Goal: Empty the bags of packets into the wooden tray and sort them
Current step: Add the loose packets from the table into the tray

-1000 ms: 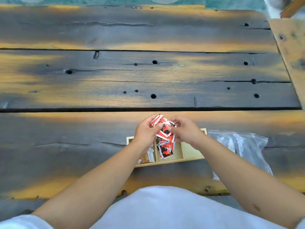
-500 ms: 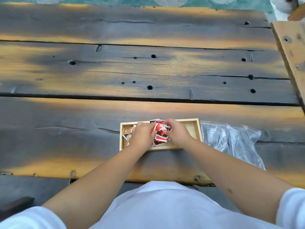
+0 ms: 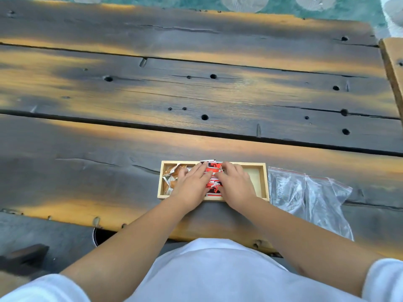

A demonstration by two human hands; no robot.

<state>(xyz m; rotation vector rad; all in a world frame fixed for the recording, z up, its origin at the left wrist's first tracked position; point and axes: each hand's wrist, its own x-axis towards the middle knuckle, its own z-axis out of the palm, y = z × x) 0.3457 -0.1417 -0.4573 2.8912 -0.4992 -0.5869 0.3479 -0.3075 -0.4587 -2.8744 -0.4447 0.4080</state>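
Note:
A shallow wooden tray (image 3: 262,182) with compartments lies near the table's front edge. Red, black and white packets (image 3: 212,184) fill its middle compartment, and brown and white packets (image 3: 173,172) lie in the left one. The right compartment shows bare wood. My left hand (image 3: 192,185) and my right hand (image 3: 234,185) rest flat on the red packets, fingers stretched forward and pressing down on either side of the pile. The hands hide much of the pile.
Two clear zip bags (image 3: 305,197) with red seal strips lie flat just right of the tray. The table (image 3: 130,105) is dark, weathered planks with gaps and holes. A lighter wooden piece (image 3: 394,59) stands at the right edge.
My hands have come down from above the tray with the bunch of red packets and now lie flat on them in the middle compartment. The view has shifted so the tray sits farther from me.

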